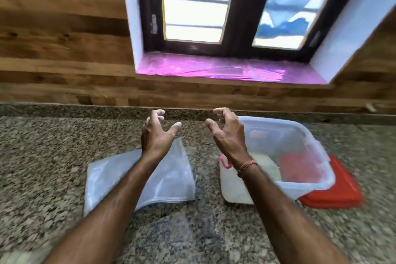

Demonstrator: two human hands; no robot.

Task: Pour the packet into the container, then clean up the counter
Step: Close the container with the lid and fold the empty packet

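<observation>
At the bottom of the frame two bare forearms reached up over the speckled counter [42,156]. The flat clear packet [167,178] lay at center left, partly under the left forearm and apparently empty. The clear container [300,141] sat at center right, tilted on a red lid [342,188] with a pale board or lid [233,188] at its near edge; something white lay inside. Above them, the left hand [155,135] and right hand [228,135] hung apart with fingers curled wide, holding nothing; the fingertips [176,125] looked dusted pale. Further up were the wood wall and a window with a pink sill [214,68]. The tilted container seemed likely to tip if nudged, and dusty hands could spread powder over the counter.
</observation>
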